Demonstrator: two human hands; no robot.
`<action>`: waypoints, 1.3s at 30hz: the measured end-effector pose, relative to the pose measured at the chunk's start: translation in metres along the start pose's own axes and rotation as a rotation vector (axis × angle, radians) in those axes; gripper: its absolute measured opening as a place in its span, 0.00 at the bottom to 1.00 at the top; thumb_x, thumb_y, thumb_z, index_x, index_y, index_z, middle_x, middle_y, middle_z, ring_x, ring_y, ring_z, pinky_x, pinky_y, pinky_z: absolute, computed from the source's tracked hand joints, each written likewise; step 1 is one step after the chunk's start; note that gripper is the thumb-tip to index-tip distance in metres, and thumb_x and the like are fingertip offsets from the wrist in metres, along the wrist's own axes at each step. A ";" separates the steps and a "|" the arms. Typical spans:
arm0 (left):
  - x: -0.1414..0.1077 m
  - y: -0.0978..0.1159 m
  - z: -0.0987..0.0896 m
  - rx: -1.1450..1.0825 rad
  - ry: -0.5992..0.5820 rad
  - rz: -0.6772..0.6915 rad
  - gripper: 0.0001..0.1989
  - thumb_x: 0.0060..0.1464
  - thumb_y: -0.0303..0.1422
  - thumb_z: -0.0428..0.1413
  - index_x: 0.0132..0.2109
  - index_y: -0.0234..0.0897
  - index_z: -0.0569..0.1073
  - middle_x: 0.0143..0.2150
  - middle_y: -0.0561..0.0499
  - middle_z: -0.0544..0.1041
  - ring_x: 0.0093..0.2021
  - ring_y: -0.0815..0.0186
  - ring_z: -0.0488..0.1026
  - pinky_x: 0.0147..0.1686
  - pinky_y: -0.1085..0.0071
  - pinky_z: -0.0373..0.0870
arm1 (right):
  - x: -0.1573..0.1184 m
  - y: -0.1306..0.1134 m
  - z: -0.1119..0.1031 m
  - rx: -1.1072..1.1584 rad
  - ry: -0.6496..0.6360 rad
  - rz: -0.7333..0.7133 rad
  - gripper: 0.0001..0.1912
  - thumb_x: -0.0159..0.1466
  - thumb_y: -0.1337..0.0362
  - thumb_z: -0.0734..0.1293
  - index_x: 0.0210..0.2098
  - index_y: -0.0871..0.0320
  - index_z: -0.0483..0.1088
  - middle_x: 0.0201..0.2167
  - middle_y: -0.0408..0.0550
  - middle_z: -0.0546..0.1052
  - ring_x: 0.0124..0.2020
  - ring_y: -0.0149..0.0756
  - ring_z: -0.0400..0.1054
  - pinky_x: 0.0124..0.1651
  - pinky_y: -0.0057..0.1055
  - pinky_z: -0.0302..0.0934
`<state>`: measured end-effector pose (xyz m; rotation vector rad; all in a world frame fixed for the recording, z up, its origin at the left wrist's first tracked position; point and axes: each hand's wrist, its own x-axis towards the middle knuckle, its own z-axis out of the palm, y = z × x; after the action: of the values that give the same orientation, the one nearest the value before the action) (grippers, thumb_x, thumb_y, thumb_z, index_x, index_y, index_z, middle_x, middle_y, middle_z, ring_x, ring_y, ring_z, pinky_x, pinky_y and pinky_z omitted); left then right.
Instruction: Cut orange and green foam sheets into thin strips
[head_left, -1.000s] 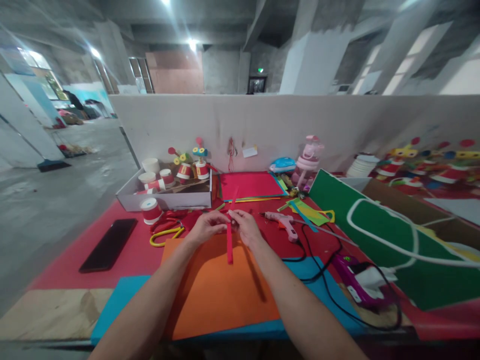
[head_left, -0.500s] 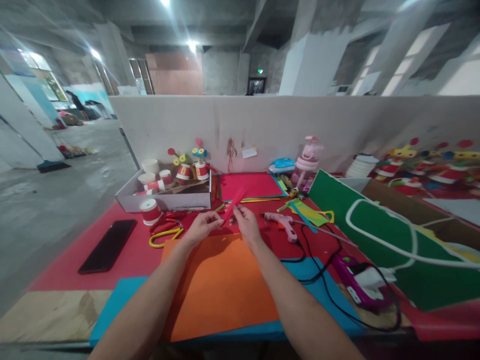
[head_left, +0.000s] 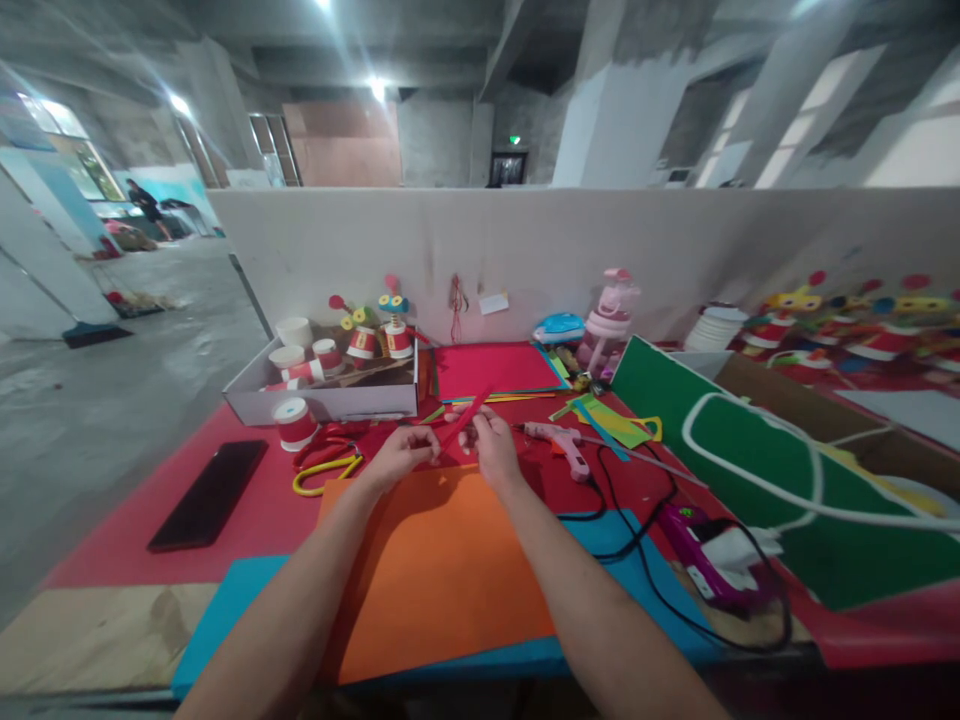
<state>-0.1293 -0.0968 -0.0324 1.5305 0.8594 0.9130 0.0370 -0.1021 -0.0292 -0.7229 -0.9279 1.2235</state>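
A narrow red paper strip (head_left: pixel 474 404) slants up between my hands over the table. My right hand (head_left: pixel 492 448) is closed on it, fingers bent around its lower part. My left hand (head_left: pixel 403 456) is just left of the strip's lower end, thumb and fingers curled together; whether anything is pinched there is too small to see. Under both wrists lies a sheet of orange paper (head_left: pixel 442 580) on top of blue paper (head_left: pixel 225 610). A pink hot glue gun (head_left: pixel 559 442) rests to the right of my right hand, and yellow-handled scissors (head_left: pixel 326 475) lie left of my left hand.
A white box (head_left: pixel 322 400) holds paper cups and cup figures. Red sheets (head_left: pixel 495 368) are stacked behind my hands. A phone (head_left: pixel 210 495) lies at left. On the right are a purple power strip (head_left: pixel 716 560), black cords and a green board (head_left: pixel 757 480).
My left fingers have drawn slightly away from the strip's lower end and curled in. My right hand still holds the strip, its fingers shifted around it. The view has moved slightly.
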 end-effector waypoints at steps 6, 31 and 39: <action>0.001 -0.002 -0.002 0.010 0.004 0.004 0.05 0.43 0.31 0.60 0.26 0.34 0.73 0.23 0.53 0.74 0.28 0.69 0.69 0.34 0.72 0.63 | 0.000 -0.002 0.000 0.065 -0.043 0.047 0.21 0.58 0.44 0.66 0.30 0.58 0.72 0.29 0.49 0.80 0.18 0.27 0.62 0.18 0.24 0.53; 0.004 -0.006 -0.004 0.230 0.033 0.074 0.19 0.49 0.47 0.62 0.28 0.33 0.75 0.24 0.55 0.69 0.27 0.71 0.60 0.30 0.74 0.55 | -0.001 0.014 0.000 -0.140 -0.086 0.015 0.25 0.57 0.40 0.69 0.32 0.57 0.71 0.28 0.44 0.77 0.16 0.21 0.56 0.16 0.22 0.48; 0.003 -0.003 -0.001 0.161 0.037 0.036 0.20 0.47 0.48 0.63 0.27 0.33 0.74 0.22 0.56 0.66 0.25 0.72 0.58 0.28 0.74 0.52 | -0.001 0.016 -0.001 -0.155 -0.100 -0.003 0.26 0.57 0.39 0.68 0.31 0.58 0.71 0.27 0.44 0.77 0.16 0.22 0.57 0.16 0.22 0.49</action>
<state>-0.1287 -0.0934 -0.0350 1.6762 0.9534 0.9185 0.0307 -0.0995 -0.0441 -0.7878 -1.1150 1.2027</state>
